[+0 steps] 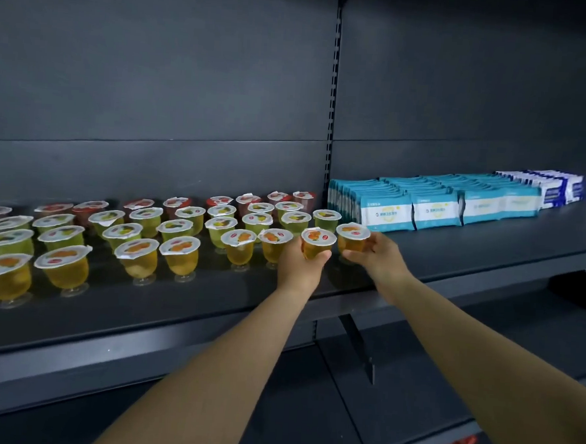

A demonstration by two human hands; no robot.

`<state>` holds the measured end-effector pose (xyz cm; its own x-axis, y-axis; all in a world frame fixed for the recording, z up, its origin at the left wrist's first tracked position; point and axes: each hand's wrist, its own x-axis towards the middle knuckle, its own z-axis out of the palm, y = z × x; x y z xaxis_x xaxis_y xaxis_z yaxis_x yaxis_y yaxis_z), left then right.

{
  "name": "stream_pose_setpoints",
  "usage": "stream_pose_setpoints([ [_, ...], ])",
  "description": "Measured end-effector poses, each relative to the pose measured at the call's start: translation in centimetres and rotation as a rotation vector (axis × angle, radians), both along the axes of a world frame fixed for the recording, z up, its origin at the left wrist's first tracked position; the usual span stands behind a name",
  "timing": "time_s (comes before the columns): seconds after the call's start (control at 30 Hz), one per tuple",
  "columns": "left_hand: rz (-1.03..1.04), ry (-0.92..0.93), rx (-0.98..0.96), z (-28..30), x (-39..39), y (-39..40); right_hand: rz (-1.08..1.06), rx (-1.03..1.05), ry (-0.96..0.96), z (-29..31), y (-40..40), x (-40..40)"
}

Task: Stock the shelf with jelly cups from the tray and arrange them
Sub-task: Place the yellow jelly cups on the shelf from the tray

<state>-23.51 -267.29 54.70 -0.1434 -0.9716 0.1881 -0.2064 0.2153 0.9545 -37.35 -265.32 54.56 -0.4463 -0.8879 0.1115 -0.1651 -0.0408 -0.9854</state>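
Rows of jelly cups stand on the dark shelf: red ones at the back, green ones in the middle, orange ones in front. My left hand grips an orange jelly cup at the right end of the front row. Just to its right, my right hand holds another orange jelly cup by its side. Both cups are upright at shelf level. The tray is out of view.
Teal and white packets fill the neighbouring shelf section to the right, with blue and white packets farther along. A slotted upright divides the back panels. A lower shelf sits beneath my arms.
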Motion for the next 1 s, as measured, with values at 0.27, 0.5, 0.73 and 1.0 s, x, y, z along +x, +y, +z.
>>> stream_pose_setpoints([
  [0.27, 0.048, -0.086, -0.019, -0.3, -1.5, -2.1, 0.090, 0.046, 0.034, -0.1, -1.9, -1.4],
  [0.5, 0.079, -0.123, -0.010, -0.5, -1.7, -2.4, 0.115, 0.036, -0.012, -0.4, -2.0, -1.8],
  [0.73, 0.021, -0.223, -0.005, 0.3, -0.9, -1.4, 0.114, 0.059, 0.045, 0.0, -1.1, -1.5],
  [1.0, -0.152, -0.516, -0.157, 1.6, 3.1, 2.6, 0.092, 0.173, 0.555, 1.5, 3.8, -0.3],
])
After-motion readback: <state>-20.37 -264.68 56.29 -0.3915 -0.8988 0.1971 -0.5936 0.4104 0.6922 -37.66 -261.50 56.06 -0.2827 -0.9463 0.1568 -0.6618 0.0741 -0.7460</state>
